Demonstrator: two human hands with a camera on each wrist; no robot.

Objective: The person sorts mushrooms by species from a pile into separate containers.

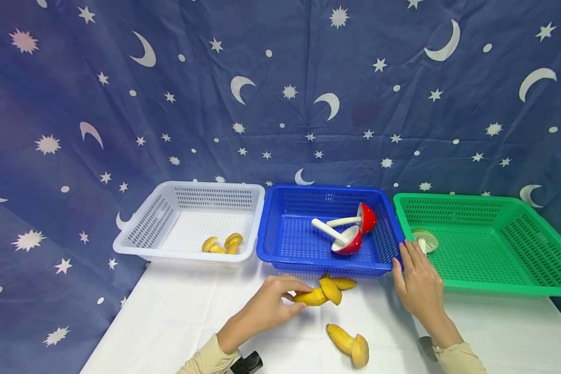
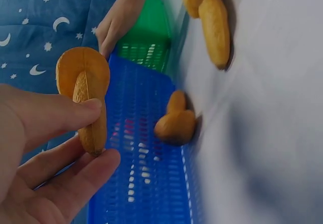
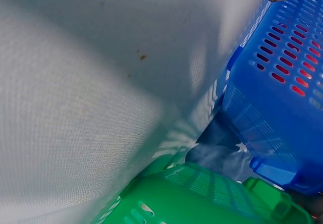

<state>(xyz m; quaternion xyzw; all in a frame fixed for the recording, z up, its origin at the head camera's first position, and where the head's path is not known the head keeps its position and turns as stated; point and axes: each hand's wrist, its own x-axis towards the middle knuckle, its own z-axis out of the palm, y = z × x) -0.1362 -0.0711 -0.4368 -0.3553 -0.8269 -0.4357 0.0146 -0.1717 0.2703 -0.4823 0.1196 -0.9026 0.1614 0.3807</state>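
Note:
My left hand (image 1: 268, 306) pinches a yellow toy mushroom (image 2: 88, 80) by its stem, thumb on one side and fingers on the other; its cap points away from the palm. Just behind it, a second yellow mushroom (image 1: 346, 283) lies on the white cloth by the front of the blue basket (image 1: 327, 265). Closer to me lies another yellow mushroom (image 1: 348, 343). My right hand (image 1: 421, 288) rests with extended fingers at the near left corner of the green basket (image 1: 495, 287), beside the blue one, and holds nothing.
Two red-capped mushrooms (image 1: 348, 241) lie in the blue basket. A pale green-capped mushroom (image 1: 425, 239) is in the green basket, partly behind my fingers. The white basket (image 1: 187, 254) at left contains yellow mushrooms (image 1: 232, 243). A dark blue star-patterned curtain (image 1: 280, 104) hangs behind.

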